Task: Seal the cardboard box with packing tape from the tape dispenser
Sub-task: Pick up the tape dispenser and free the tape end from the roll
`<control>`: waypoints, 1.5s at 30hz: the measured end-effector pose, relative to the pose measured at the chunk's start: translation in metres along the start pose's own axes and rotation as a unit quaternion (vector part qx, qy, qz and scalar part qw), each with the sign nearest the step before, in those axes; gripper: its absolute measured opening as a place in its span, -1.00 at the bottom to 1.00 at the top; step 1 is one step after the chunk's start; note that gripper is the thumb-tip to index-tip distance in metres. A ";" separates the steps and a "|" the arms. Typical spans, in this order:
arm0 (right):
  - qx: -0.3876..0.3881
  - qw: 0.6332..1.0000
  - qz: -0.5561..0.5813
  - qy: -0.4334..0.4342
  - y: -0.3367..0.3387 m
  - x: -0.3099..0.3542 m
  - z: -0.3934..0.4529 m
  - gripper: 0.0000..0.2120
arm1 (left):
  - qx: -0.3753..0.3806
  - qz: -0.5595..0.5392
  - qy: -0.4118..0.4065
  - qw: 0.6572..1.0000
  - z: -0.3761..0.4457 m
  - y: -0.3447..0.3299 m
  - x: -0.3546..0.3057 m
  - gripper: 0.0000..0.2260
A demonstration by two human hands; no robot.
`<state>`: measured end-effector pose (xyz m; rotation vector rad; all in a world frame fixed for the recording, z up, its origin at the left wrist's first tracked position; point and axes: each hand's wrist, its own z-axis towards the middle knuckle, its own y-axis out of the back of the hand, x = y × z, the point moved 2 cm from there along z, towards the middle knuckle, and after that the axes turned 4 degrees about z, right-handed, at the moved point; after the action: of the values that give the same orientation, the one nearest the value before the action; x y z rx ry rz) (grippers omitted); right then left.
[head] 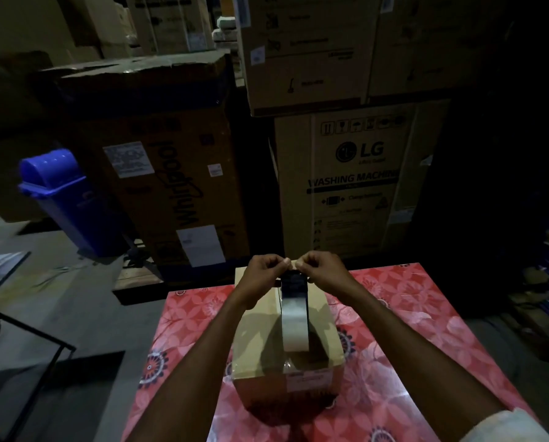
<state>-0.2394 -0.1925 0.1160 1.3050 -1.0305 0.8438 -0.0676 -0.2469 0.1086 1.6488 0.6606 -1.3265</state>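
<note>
A small cardboard box (257, 339) stands on a table with a red floral cloth (410, 314). On its top rests a tape dispenser (293, 283), dark at its far end, with a roll of pale tape (295, 327) along the box's centre seam. Both hands meet over the far edge of the box. My left hand (265, 272) and my right hand (322, 271) each pinch the tape end between thumb and fingers, just beyond the dispenser's dark head. The tape end itself is mostly hidden by the fingertips.
Large appliance cartons (353, 180) are stacked right behind the table, another carton (171, 161) to their left. A blue bin (62, 199) stands on the floor at left. A dark metal frame (21, 346) is at the near left. The scene is dim.
</note>
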 end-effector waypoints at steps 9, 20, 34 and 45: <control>-0.007 0.996 0.066 -0.057 -0.029 -0.041 -0.044 -0.11 | -0.063 -0.083 0.048 0.993 0.001 0.002 0.013 -0.76; 0.173 0.978 0.086 -0.080 -0.034 -0.064 -0.045 0.26 | -0.093 -0.160 0.091 0.979 -0.003 0.001 0.024 -0.76; 0.178 0.977 0.098 -0.059 0.004 -0.071 -0.079 0.09 | -0.097 -0.131 0.071 0.984 -0.024 -0.034 -0.002 -0.80; 0.085 0.993 0.053 -0.059 0.087 -0.125 -0.159 -0.11 | -0.133 -0.139 0.036 0.981 -0.054 -0.151 -0.002 -0.82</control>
<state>-0.3444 -0.0179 0.0333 1.4680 -1.1482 0.9612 -0.1682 -0.1295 0.0651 1.4285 1.0949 -1.3106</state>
